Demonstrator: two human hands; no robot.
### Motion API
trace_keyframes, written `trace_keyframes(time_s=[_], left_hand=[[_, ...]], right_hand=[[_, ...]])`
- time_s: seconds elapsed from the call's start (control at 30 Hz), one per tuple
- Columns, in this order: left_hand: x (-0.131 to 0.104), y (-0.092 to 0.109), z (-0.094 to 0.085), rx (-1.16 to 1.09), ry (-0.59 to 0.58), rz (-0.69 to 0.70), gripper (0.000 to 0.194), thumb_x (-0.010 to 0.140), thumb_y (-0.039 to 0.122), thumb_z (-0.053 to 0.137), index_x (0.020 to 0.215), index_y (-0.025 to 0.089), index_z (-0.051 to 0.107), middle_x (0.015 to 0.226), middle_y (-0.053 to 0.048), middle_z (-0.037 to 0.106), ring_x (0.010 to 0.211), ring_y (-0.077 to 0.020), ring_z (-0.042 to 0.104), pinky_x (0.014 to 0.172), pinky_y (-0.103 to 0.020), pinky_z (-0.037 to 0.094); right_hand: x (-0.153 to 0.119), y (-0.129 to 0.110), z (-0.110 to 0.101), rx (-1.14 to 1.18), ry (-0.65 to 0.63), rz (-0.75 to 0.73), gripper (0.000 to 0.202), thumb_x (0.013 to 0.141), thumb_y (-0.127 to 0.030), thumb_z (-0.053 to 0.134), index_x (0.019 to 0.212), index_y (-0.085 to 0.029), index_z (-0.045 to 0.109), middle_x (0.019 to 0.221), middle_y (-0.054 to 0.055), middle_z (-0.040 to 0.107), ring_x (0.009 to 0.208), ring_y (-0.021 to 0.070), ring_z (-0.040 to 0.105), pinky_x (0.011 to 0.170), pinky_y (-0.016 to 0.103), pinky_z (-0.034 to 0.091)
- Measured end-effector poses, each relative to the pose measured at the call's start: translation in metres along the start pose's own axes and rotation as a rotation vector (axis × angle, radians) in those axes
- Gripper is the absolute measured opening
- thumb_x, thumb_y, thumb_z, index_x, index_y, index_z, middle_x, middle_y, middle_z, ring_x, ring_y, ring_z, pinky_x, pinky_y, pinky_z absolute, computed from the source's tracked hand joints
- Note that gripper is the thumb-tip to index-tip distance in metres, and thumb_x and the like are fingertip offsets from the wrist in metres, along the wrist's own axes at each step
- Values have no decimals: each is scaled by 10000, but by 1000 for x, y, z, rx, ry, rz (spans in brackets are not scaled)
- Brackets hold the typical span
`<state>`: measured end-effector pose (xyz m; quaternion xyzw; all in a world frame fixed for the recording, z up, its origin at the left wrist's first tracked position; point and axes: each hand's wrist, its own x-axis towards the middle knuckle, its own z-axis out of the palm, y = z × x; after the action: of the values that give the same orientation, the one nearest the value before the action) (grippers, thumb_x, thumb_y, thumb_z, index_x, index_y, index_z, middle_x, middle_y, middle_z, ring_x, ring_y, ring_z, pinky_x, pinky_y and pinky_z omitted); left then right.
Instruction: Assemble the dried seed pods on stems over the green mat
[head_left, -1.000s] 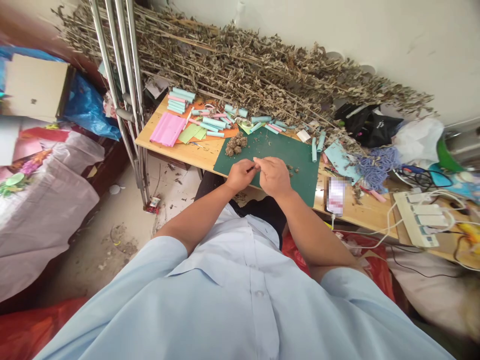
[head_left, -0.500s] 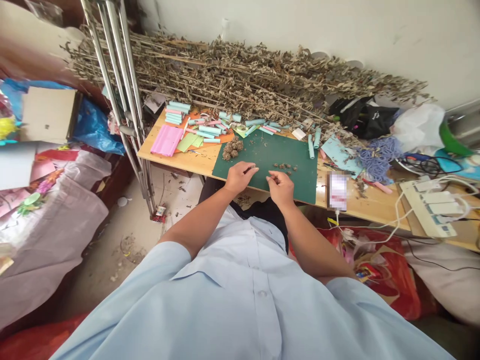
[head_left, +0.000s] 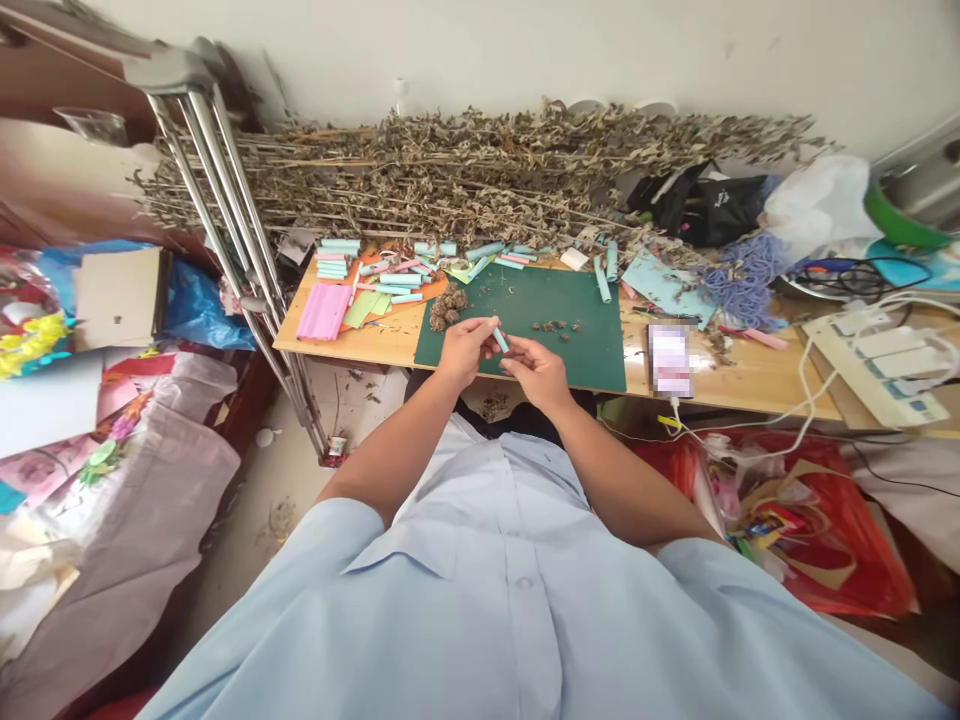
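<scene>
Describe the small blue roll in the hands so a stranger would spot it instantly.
Start from the dark green mat on the wooden table. At its near edge, the left hand holds a slim pale-blue roll, the right hand at its lower end. Unlike the other blue rolls, lying on the table, this one is held up.
</scene>
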<state>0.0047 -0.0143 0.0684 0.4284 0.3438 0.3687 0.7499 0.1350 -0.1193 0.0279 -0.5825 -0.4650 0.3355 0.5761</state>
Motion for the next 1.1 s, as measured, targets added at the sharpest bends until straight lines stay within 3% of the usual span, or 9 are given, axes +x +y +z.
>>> trace_keyframes(time_s=[0.13,0.27,0.5,0.73,1.0,1.1], left_hand=[[0,12,4,-22,-90,-99,441,764,495,906,885,106,736,688,-34,684,527,-80,573,454,-199,324],[-4,20,10,-12,-179,-147,487,714,516,942,851,101,729,670,-35,673,498,-73,548,425,-193,260],[-26,30,21,-27,-310,-204,517,680,534,965,823,104,715,660,-25,664,486,-69,538,435,-195,283],[-34,29,16,-53,-314,-198,528,683,541,960,868,100,736,718,-52,708,500,-67,539,446,-203,264],[-54,32,18,-162,-397,-256,540,720,544,933,942,76,779,767,-95,731,650,-147,667,573,-234,437],[-61,31,18,-179,-398,-266,511,719,504,942,949,77,781,754,-80,722,635,-134,653,568,-230,422]], right_hand=[[7,-12,-18,-273,28,-335,743,839,-470,846,1503,-252,596,1423,154,673,1283,350,668,1092,585,576],[17,-32,-33,-362,-136,-542,993,839,-482,868,1669,-263,368,1609,167,533,1490,375,512,1250,613,426],[7,-55,-35,-334,-179,-556,1013,874,-503,836,1699,-271,296,1570,171,559,1401,365,595,1183,579,515],[1,-61,-35,-322,-153,-557,1018,872,-508,836,1699,-265,293,1450,155,648,1297,347,657,1143,562,552],[-9,-69,-35,-379,-78,-658,1083,805,-498,899,1683,-276,304,1357,145,666,1227,359,674,1122,592,550],[-12,-69,-36,-423,-111,-659,1119,789,-539,900,1686,-267,288,1375,163,647,1239,376,658,1114,614,548]])
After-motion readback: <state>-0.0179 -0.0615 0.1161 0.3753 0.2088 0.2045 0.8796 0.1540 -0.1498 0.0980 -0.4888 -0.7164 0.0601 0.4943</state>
